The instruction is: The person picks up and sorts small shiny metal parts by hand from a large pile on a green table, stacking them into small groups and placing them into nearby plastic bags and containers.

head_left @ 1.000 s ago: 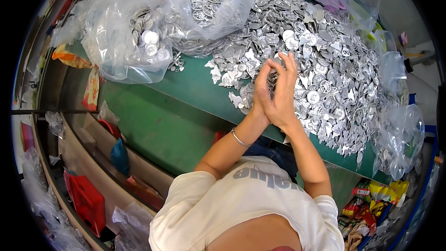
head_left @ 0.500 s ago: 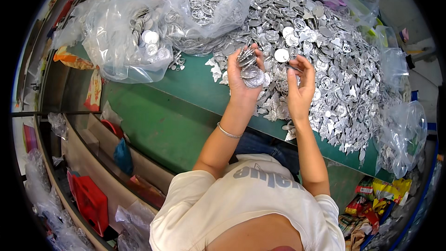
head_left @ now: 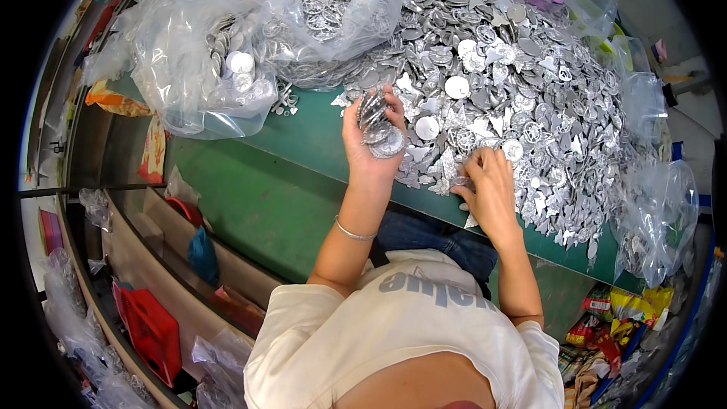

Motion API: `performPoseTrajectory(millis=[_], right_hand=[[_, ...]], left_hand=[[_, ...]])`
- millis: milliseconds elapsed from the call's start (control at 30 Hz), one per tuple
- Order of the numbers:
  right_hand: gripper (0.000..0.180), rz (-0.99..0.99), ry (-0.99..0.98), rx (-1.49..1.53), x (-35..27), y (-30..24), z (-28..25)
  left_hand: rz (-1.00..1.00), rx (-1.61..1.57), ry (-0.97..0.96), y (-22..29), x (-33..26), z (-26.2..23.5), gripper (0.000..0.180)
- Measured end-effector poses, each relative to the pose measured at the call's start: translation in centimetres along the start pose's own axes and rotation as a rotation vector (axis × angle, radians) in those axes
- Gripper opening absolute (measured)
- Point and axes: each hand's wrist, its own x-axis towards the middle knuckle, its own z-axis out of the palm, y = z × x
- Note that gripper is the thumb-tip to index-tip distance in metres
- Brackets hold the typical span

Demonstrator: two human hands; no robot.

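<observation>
My left hand (head_left: 360, 153) is wrapped round a stack of round silver-coloured metal pieces (head_left: 386, 143), held just above the table's front edge. The pieces lie overlapped in the palm, with a patterned disc lowest. My right hand (head_left: 494, 191) reaches down to the near edge of a large heap of silver metal pieces (head_left: 530, 98). Its thumb and fingers are drawn together there, and what lies between them is too small to make out. Discs, openwork rings and leaf- or butterfly-like shapes make up the heap.
Clear plastic bags (head_left: 189, 83) with more metal pieces stand on the green table (head_left: 291, 132) to the left. Another clear bag (head_left: 659, 220) hangs at the right end. A red plastic container (head_left: 151, 329) sits lower left; colourful packets (head_left: 628, 307) lie lower right.
My left hand has moved left and slightly nearer with its stack. My right hand has come down from above the heap to its near edge, its fingers now bent downward.
</observation>
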Motion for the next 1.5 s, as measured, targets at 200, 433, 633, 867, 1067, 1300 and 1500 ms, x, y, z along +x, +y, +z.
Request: performPoseTrajectory(millis=[200,433,633,867,1067,1300,1500], right_hand=[[0.022,0.34,0.093,0.685,0.1,1.3,0.7],[0.03,0.001,0.239,0.076,5.8,-1.4,4.9],[0.026,0.042,0.303,-0.266,6.4,-2.4,5.4],[0.022,0.1,0.451,0.412,4.4,-1.3,5.3],[0.023,0.66,0.323,2.085,4.6,-2.1,3.4],[0.025,0.282,0.436,1.581,4.0,-6.1,5.7],[0.045,0.104,0.359,0.928,3.7,-5.4,5.2]], left_hand=[[-0.126,-0.034,0.011,0.6,-2.3,-1.2,0.019],[-0.143,-0.017,0.069,0.5,-3.6,-2.5,0.018],[-0.113,-0.002,0.059,1.3,-3.7,-2.9,0.017],[-0.098,0.011,0.061,0.8,-3.6,-3.1,0.017],[-0.067,0.024,0.038,-1.0,-2.9,-3.3,0.018],[0.342,0.436,-0.004,-4.7,-2.3,-4.2,0.026],[0.387,0.798,-0.127,-5.5,-3.5,-4.1,0.031]])
